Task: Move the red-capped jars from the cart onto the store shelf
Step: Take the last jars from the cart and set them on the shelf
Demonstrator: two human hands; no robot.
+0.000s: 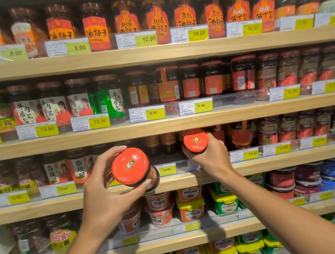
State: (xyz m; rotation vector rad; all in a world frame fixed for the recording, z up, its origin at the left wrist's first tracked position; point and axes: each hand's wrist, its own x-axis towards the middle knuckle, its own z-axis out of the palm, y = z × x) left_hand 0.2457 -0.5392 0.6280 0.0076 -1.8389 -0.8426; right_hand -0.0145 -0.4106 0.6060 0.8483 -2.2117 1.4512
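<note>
Each of your hands carries one jar. Your left hand (104,194) is wrapped around a round glass jar with a red metal cap (132,168), fingers curled over the far side and thumb pressed under the near edge, and it sits in the air just in front of the pale wooden shelf edge (43,207), not yet over the board. Your right hand (209,153) grips a second red-capped jar (195,140) by its body from behind, already reaching into the third shelf row, near the dark jars with red labels (160,145) standing at the back. The cart is not in view.

Finish the right jar first, I would say: lift it clear of the transparent price-tag rail (254,152), set its base flat in the gap, and only then loosen your fingers. Keep it upright so it does not knock its neighbours. Whether the base already touches the shelf cannot be told from here. Then bring the left jar over the rail beside it, label facing outward, and slide it back until it lines up with the row.
</note>
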